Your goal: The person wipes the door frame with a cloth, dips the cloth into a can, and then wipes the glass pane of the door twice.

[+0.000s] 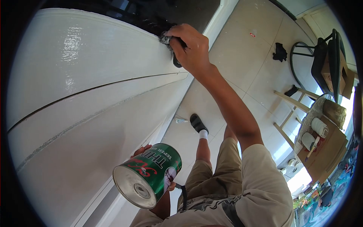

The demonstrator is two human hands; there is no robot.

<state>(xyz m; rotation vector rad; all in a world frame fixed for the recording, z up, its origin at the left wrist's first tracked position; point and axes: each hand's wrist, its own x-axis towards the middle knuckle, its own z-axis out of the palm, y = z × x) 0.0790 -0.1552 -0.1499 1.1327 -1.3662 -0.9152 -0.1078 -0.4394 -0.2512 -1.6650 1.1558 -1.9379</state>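
A crumpled grey rag [166, 39] is pinched in the fingers of my right hand [192, 47]. The rag presses at the edge where a glossy white panel [102, 49] meets a dark, shiny surface [151, 15]. Down near my waist, my left hand [140, 150] wraps round a green metal can [151, 170] with THIN lettering on its side. The can lies tilted, its silvery end with a round centre facing the panel; most of the left fingers are hidden behind it. A wet-looking sheen shows on the panel.
Pale tiles [242, 72] cover the floor, where my sandalled foot [198, 123] stands. To the right are a black chair [329, 56], a black cloth [280, 52], and a wooden-legged stool [289, 102] bearing cardboard [325, 155], white rolls [319, 127] and a brush [313, 147].
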